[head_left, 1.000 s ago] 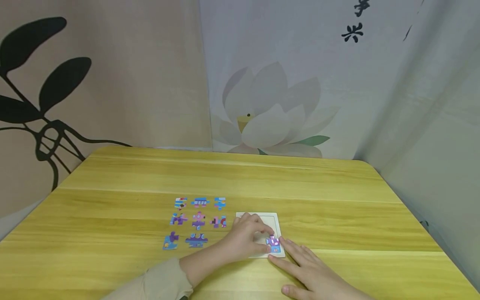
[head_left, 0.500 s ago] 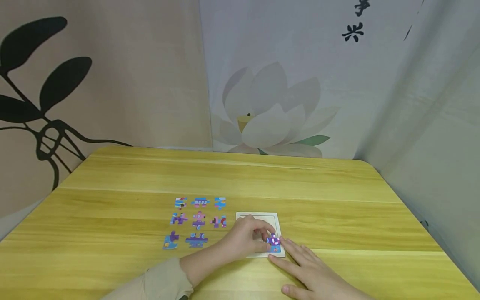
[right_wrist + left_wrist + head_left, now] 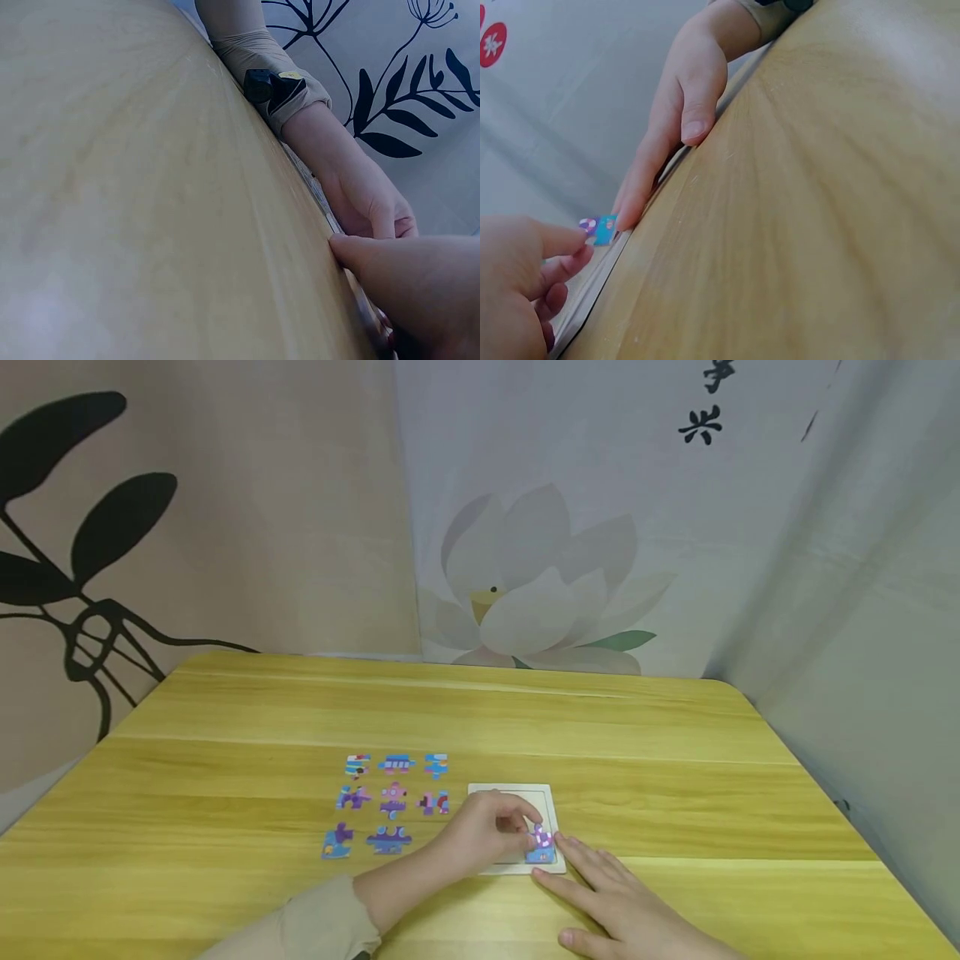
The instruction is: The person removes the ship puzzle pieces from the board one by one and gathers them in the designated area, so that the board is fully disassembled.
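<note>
My left hand [image 3: 487, 828] pinches a purple-and-blue jigsaw piece [image 3: 542, 852] between thumb and fingers over the lower right corner of a pale puzzle tray [image 3: 516, 788]. In the left wrist view, that jigsaw piece [image 3: 606, 229] stands tilted up at the fingertips of the left hand [image 3: 517, 277]. My right hand [image 3: 618, 902] lies with its fingers extended along the tray's right edge and near corner, fingertips touching the frame. The right wrist view shows part of the right hand [image 3: 420, 277] and the left hand [image 3: 371, 199] beyond it; the piece is hidden there.
Several loose jigsaw pieces [image 3: 393, 800] lie in rows on the wooden table [image 3: 637, 760], left of the tray. The left forearm in its beige sleeve [image 3: 322, 918] crosses the near side of the table. Printed curtains [image 3: 300, 527] hang behind the far edge.
The jigsaw piece in my left hand has shifted and tilted slightly at the tray corner. My right hand stays beside the tray. The head view has swung a little.
</note>
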The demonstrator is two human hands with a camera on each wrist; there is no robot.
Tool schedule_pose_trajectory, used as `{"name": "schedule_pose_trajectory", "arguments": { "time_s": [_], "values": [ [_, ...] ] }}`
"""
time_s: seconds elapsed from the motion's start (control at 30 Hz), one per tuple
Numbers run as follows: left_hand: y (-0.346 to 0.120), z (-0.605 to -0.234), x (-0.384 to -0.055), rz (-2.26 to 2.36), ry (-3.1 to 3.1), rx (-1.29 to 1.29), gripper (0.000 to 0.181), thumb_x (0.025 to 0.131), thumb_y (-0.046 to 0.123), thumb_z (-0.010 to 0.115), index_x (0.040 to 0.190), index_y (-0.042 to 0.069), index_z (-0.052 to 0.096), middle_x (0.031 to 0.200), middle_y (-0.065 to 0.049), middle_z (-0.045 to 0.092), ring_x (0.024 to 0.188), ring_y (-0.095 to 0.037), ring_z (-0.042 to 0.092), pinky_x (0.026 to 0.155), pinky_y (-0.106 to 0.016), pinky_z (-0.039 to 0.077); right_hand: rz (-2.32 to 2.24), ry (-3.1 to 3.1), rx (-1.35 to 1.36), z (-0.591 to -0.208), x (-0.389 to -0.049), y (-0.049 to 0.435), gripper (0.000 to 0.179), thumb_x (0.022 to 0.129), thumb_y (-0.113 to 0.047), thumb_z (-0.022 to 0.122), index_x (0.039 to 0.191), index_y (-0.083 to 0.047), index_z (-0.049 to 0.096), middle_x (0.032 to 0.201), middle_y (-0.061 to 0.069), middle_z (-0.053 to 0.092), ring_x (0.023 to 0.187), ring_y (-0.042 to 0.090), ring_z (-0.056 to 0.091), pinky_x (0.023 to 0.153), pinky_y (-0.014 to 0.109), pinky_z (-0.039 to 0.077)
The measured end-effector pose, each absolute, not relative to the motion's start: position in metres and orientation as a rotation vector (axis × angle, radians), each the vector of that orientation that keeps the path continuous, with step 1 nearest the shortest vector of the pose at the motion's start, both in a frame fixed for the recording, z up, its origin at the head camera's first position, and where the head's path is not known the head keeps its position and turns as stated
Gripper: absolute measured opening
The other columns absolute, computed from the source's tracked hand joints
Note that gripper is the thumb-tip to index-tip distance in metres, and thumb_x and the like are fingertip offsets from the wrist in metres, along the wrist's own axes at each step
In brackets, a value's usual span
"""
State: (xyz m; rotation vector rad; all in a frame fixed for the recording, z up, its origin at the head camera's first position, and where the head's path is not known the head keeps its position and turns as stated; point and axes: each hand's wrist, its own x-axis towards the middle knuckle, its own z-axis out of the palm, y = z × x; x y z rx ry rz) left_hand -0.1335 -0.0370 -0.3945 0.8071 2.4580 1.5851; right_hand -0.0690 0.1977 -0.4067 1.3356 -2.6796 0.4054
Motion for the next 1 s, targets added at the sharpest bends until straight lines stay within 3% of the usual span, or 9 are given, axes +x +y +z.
{"name": "schedule_pose_trajectory", "arguments": {
  "time_s": [0.23,0.5,0.73,0.83,0.93,1.0],
  "values": [
    [-0.044,-0.390,-0.129,1.633,2.403,0.806,0.016,0.078,0.002,0.075,0.093,0.007,0.071,0.069,0.008,0.060,0.063,-0.008,0.053,0.058,-0.023,0.048,0.398,-2.670,1.335,-0.407,-0.069,0.196,0.060,0.096,-0.041,0.055,0.150,-0.026,0.034,0.154,0.016,0.024,0.135,0.034,0.031,0.109,0.019,-0.007],
    [-0.059,-0.384,-0.123,1.595,2.408,0.764,0.015,0.079,0.007,0.076,0.093,0.010,0.072,0.072,0.007,0.061,0.070,-0.012,0.051,0.060,-0.024,0.045,0.398,-2.695,1.330,-0.407,-0.069,0.195,0.059,0.096,-0.043,0.053,0.149,-0.028,0.034,0.154,0.016,0.024,0.136,0.033,0.030,0.109,0.019,-0.007],
    [-0.075,-0.379,-0.119,1.597,2.375,0.727,0.014,0.079,0.010,0.077,0.092,0.011,0.071,0.075,0.005,0.061,0.061,-0.011,0.050,0.053,-0.022,0.043,0.416,-2.734,1.307,-0.406,-0.069,0.195,0.058,0.096,-0.044,0.052,0.149,-0.030,0.033,0.156,0.013,0.022,0.137,0.033,0.029,0.107,0.016,-0.009],
    [-0.084,-0.378,-0.118,1.599,2.384,0.732,0.015,0.079,0.012,0.077,0.093,0.011,0.071,0.076,0.005,0.061,0.065,-0.013,0.053,0.056,-0.024,0.045,0.443,-2.776,1.283,-0.405,-0.068,0.196,0.057,0.097,-0.045,0.051,0.149,-0.032,0.032,0.157,0.011,0.020,0.138,0.031,0.027,0.107,0.018,-0.009],
    [-0.092,-0.378,-0.118,1.611,2.382,0.732,0.016,0.080,0.012,0.077,0.094,0.010,0.071,0.077,0.005,0.061,0.070,-0.016,0.055,0.060,-0.025,0.047,0.433,-2.782,1.279,-0.405,-0.068,0.196,0.057,0.097,-0.045,0.051,0.149,-0.032,0.033,0.156,0.011,0.020,0.138,0.032,0.027,0.113,0.037,0.011],
    [-0.097,-0.376,-0.117,1.618,2.371,0.713,0.017,0.080,0.012,0.077,0.095,0.009,0.070,0.080,0.003,0.061,0.074,-0.018,0.056,0.062,-0.026,0.048,0.399,-2.770,1.282,-0.406,-0.068,0.197,0.057,0.097,-0.045,0.051,0.149,-0.032,0.033,0.156,0.012,0.021,0.138,0.032,0.028,0.106,0.050,0.024]
  ]
}}
